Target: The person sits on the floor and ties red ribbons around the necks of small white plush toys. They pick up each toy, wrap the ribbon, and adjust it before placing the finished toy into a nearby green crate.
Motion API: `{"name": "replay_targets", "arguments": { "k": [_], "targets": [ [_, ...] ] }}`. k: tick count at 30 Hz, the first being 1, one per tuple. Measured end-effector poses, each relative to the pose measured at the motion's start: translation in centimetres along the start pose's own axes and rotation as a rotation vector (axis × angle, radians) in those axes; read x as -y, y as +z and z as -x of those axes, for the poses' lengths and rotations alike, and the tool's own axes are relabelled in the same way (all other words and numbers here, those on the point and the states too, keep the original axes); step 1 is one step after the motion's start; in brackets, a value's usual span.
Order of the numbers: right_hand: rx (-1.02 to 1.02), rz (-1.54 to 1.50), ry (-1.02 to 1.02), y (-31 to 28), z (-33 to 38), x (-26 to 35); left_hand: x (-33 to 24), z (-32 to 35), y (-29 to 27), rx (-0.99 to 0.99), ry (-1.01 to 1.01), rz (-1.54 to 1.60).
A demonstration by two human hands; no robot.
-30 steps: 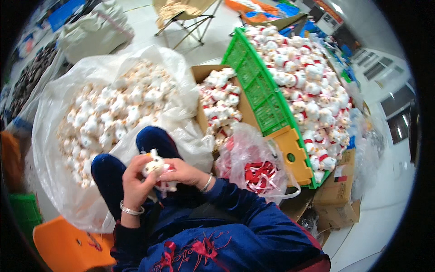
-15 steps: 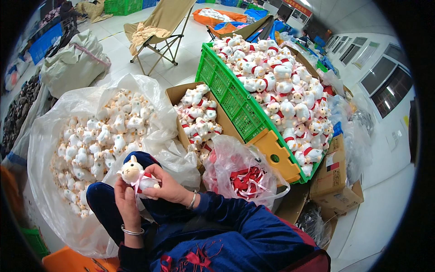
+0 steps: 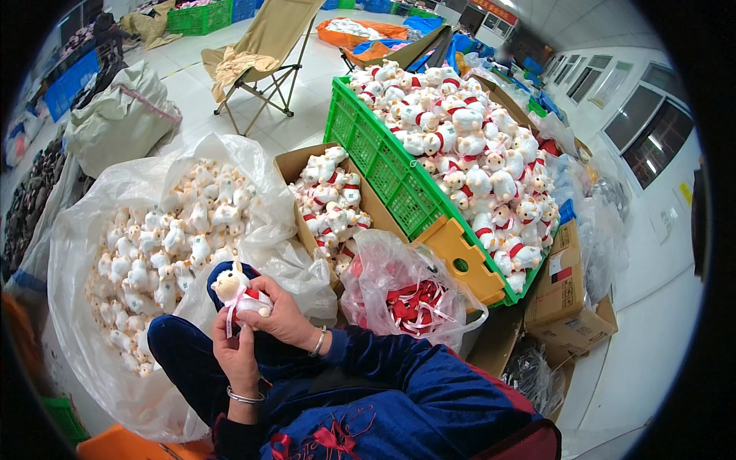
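Small white plush toy (image 3: 239, 295) w/ red ribbon held over the lap, just right of the big clear bag (image 3: 153, 253) of plain toys. Left hand (image 3: 238, 356) curled under it, fingers closed on the ribbon end. Right hand (image 3: 287, 314) wrapped round the toy's body. Cardboard box (image 3: 295, 165) & green crate (image 3: 376, 165) of finished toys beyond the bag, to its right.

A big clear plastic bag (image 3: 92, 230) of plain white plush toys lies open on the left, with a cardboard box (image 3: 295, 165) of ribboned ones beside it. A green crate (image 3: 376, 153) is heaped with more, a small bag of red-and-white ribbons (image 3: 410, 295) lies near it, and a folding chair (image 3: 264, 54) stands behind.
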State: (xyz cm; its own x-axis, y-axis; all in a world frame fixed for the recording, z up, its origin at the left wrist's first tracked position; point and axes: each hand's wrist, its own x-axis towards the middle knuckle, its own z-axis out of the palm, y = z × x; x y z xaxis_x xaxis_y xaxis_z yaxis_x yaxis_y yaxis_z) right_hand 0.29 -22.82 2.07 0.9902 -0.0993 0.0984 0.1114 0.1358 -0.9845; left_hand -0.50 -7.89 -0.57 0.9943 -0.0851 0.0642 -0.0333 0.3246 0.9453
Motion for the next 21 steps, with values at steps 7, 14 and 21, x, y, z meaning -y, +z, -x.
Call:
{"name": "replay_targets", "arguments": {
  "k": [7,14,21],
  "targets": [
    [-0.1,-0.099,-0.08,0.5,-0.4,-0.5,-1.8,0.1,1.4,0.171,0.079,-0.051],
    [0.013,0.023,-0.069,0.2,0.2,-0.2,-1.7,-0.3,1.4,0.109,0.029,-0.153],
    [0.157,0.183,-0.268,-0.2,0.2,1.7,-1.9,-0.9,-0.1,0.091,0.019,-0.087]
  ]
}}
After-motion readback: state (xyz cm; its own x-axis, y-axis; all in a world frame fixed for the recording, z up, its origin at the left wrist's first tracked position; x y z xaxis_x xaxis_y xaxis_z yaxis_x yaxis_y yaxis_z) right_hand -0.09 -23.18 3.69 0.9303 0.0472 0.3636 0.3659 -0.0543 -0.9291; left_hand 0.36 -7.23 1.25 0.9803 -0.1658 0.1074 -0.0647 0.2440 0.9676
